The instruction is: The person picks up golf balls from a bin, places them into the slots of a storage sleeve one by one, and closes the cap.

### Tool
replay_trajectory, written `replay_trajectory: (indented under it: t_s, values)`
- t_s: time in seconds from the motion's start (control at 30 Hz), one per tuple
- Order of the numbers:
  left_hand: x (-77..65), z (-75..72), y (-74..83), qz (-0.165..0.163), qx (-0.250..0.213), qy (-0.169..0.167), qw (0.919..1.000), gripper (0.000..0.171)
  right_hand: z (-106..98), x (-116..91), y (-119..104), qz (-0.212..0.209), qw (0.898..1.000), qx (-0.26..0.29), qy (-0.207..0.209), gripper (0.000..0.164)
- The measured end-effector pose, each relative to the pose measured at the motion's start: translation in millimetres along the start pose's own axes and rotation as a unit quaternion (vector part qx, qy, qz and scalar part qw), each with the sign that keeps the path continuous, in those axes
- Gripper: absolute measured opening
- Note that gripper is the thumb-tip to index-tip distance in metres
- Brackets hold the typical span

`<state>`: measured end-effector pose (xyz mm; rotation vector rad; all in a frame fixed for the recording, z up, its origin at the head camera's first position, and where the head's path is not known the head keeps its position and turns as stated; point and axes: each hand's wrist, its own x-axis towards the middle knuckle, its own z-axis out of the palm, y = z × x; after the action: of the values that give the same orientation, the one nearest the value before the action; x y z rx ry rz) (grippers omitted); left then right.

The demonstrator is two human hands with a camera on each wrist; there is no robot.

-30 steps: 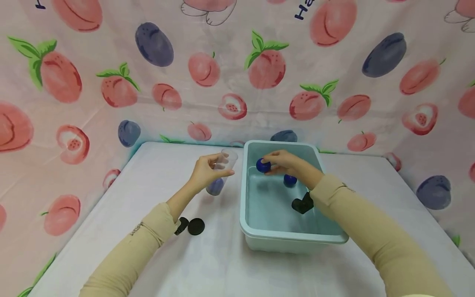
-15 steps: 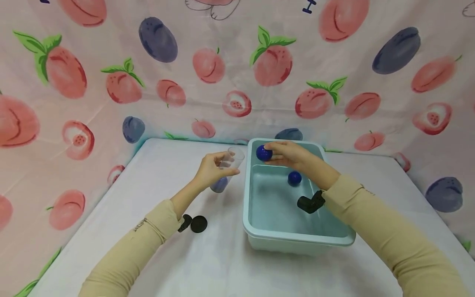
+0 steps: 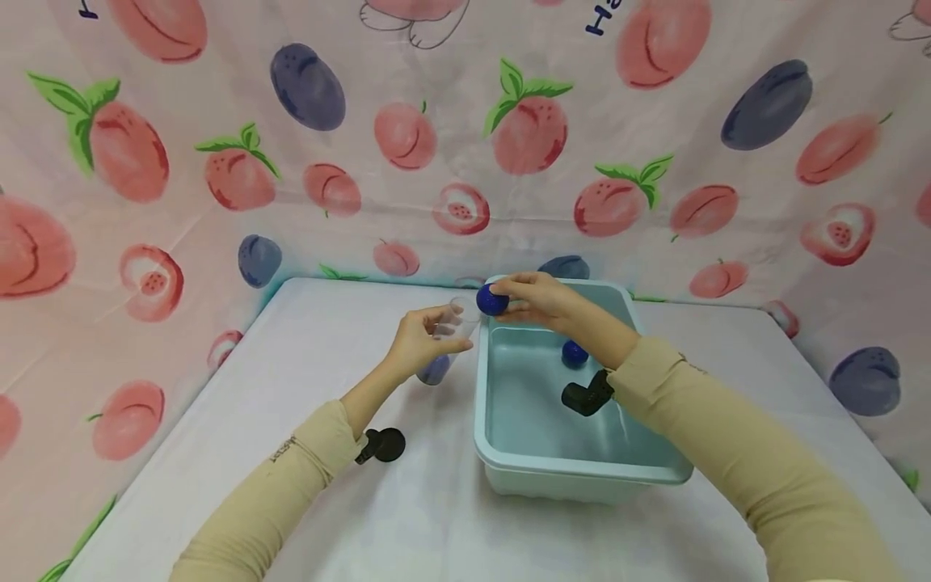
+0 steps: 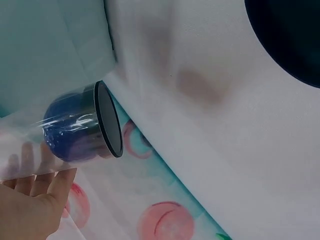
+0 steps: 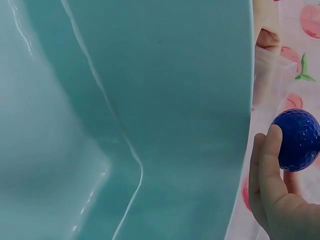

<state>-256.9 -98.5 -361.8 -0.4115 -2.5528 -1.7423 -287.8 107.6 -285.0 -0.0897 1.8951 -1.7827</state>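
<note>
In the head view my left hand [image 3: 429, 339] grips a tilted clear plastic tube [image 3: 465, 323], its open mouth up and to the right. A blue ball [image 4: 72, 125] sits inside at the lower end, against a black end cap [image 4: 109, 119]. My right hand [image 3: 541, 303] pinches another blue golf ball [image 3: 492, 300] between thumb and fingers, dimples showing in the right wrist view. That ball is just right of the tube's mouth, above the left rim of a light blue bin [image 3: 482, 404]. Whether ball and tube touch, I cannot tell.
One more blue ball [image 3: 575, 354] lies in the bin, below my right forearm. A round black lid [image 3: 393, 444] rests on the white table [image 3: 429, 517] near my left sleeve. Dark camera mounts [image 3: 585, 396] jut from the wrists. A fruit-print cloth [image 3: 451, 121] hangs behind.
My right hand has lifted the golf ball from inside the bin and carried it left to the tube's mouth. The left hand keeps its hold on the tube, with little movement.
</note>
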Motion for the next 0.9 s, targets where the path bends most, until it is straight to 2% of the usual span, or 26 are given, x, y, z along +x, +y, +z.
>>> replay_trajectory:
  t_s: [0.43,0.57,0.9]
  values:
    - [2.4,1.1,-4.1,0.002,0.013,-0.009,0.9999,0.040,12.5,7.6,-2.7,-0.020,0.999,-0.042,0.013,0.042]
    - [2.5,2.4,-3.8,-0.005,0.019,-0.009,0.9998,0.046,14.6,7.9,-3.0,-0.023,0.998,-0.050,0.018,0.043]
    - [3.0,4.8,-2.3,-0.018,0.021,-0.002,0.9996,0.048,19.4,4.4,-3.7,-0.040,0.997,-0.066,0.026,0.041]
